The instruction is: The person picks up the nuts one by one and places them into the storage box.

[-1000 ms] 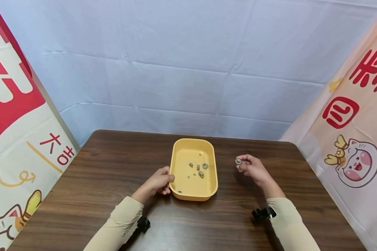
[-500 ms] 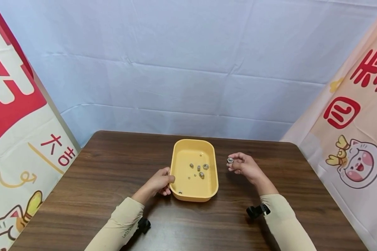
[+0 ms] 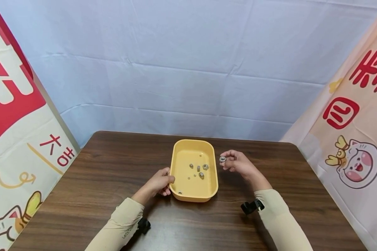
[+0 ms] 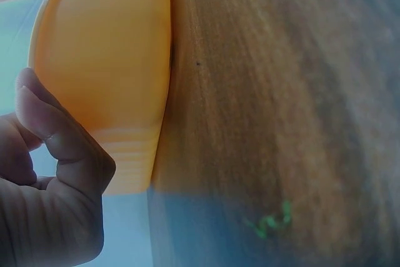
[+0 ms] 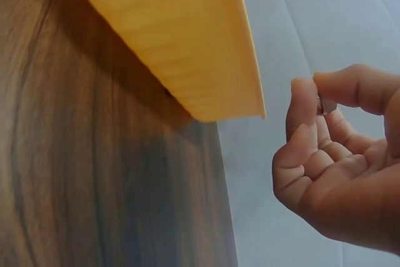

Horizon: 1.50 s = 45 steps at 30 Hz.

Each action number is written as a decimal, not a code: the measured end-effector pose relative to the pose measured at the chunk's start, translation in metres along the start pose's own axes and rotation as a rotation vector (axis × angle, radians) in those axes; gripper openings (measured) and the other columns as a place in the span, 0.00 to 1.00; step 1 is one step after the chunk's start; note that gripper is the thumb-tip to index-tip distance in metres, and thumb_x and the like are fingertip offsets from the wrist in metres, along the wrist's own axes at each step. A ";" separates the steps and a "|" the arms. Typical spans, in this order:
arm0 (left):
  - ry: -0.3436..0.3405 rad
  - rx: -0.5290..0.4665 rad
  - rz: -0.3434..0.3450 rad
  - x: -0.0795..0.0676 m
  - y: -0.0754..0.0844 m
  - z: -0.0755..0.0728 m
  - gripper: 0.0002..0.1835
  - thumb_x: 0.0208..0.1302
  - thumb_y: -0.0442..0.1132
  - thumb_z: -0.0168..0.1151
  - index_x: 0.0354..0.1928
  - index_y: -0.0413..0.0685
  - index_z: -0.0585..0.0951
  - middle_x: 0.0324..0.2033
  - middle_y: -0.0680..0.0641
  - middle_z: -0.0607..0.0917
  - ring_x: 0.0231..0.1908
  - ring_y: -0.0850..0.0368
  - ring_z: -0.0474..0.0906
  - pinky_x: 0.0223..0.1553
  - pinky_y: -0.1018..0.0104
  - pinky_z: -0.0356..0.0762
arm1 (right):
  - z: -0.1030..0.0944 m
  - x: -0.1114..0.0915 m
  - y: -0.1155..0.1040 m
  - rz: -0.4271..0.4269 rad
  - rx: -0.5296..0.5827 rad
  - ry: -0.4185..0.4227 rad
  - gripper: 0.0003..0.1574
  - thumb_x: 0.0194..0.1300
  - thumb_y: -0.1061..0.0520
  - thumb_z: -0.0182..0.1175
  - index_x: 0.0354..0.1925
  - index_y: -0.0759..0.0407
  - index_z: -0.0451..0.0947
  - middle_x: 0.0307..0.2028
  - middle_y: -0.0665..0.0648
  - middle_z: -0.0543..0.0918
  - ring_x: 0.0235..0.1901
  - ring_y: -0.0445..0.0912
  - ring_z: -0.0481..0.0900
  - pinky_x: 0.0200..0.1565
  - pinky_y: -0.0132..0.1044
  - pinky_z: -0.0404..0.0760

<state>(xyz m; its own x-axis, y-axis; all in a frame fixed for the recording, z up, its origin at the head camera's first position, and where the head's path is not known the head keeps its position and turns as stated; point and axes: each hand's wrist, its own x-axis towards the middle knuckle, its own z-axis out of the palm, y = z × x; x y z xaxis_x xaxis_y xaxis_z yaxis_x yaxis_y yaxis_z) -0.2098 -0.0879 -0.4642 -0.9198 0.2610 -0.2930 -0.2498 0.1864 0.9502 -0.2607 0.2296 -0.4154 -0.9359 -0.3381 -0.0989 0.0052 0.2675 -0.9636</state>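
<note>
A yellow rectangular tray (image 3: 193, 193) stands on the table with several metal nuts of different sizes inside, among them a larger hex nut (image 3: 205, 167) and a tilted one (image 3: 201, 175). My left hand (image 3: 159, 181) grips the tray's left wall, thumb over the rim; the left wrist view shows its fingers (image 4: 50, 129) against the outer side. Just off the tray's right rim, my right hand (image 3: 238, 164) pinches a metal nut (image 3: 222, 159) between thumb and fingers. Most of that nut is hidden by the fingertips in the right wrist view.
The dark wooden table (image 3: 113, 167) extends on both sides of the tray. A pale cloth (image 3: 182, 69) hangs behind its far edge, and printed banners (image 3: 355, 157) flank it left and right. Each forearm carries a black wrist camera (image 3: 251, 207).
My right hand has moved left with the nut, from well out over the table to close beside the tray's right rim. The left hand and the tray have stayed put.
</note>
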 end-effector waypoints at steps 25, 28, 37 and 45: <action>-0.017 -0.004 0.003 0.005 -0.002 -0.001 0.06 0.50 0.31 0.49 0.29 0.42 0.63 0.10 0.47 0.70 0.08 0.60 0.70 0.08 0.72 0.68 | 0.042 0.030 -0.030 0.058 -0.150 -0.213 0.20 0.54 0.69 0.59 0.47 0.71 0.70 0.24 0.58 0.75 0.19 0.46 0.70 0.19 0.37 0.61; -0.012 -0.009 0.003 0.006 -0.002 0.000 0.06 0.50 0.30 0.49 0.29 0.42 0.63 0.10 0.47 0.70 0.08 0.60 0.70 0.08 0.72 0.67 | 0.045 0.033 -0.033 0.075 -0.161 -0.213 0.22 0.53 0.69 0.58 0.48 0.71 0.70 0.23 0.57 0.75 0.20 0.47 0.69 0.19 0.37 0.60; -0.005 0.014 0.008 0.003 -0.001 -0.001 0.05 0.51 0.31 0.49 0.28 0.42 0.64 0.10 0.47 0.70 0.08 0.60 0.69 0.08 0.71 0.67 | 0.054 0.047 -0.039 0.139 -0.197 -0.229 0.18 0.54 0.70 0.55 0.46 0.68 0.70 0.27 0.64 0.78 0.23 0.51 0.72 0.21 0.38 0.60; -0.009 0.015 0.002 0.002 -0.001 -0.001 0.05 0.52 0.31 0.49 0.29 0.42 0.63 0.10 0.47 0.71 0.08 0.61 0.69 0.08 0.72 0.67 | 0.066 0.060 -0.039 0.184 -0.306 -0.223 0.14 0.57 0.69 0.55 0.44 0.65 0.71 0.22 0.62 0.74 0.14 0.45 0.59 0.21 0.40 0.56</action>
<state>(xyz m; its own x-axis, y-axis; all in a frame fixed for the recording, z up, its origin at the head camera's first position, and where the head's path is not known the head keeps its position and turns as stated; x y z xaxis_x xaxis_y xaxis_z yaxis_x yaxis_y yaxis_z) -0.2120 -0.0886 -0.4653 -0.9175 0.2698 -0.2924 -0.2435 0.2005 0.9490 -0.2942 0.1397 -0.4000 -0.8299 -0.4372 -0.3466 0.0291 0.5865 -0.8094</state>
